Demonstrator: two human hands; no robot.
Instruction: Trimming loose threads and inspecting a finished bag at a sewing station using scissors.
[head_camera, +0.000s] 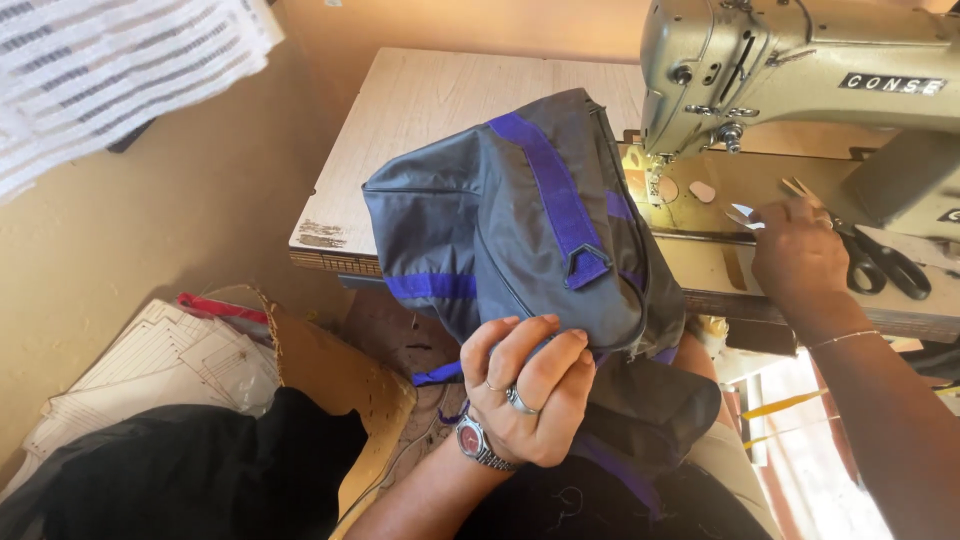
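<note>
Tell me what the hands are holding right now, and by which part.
The left hand grips the grey bag with purple straps by its bunched lower edge. The right hand rests on the sewing machine bed by the scissors; whether it holds anything cannot be told.

Your left hand grips the grey bag with purple straps, lifted over the tabletop. Your right hand rests by the black-handled scissors, under the sewing machine.

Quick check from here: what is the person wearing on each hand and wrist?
The left hand has rings on two fingers and a silver metal-band watch with a reddish face. The right hand shows a ring; a thin bracelet circles that wrist. Both forearms are bare, without sleeves.
</note>
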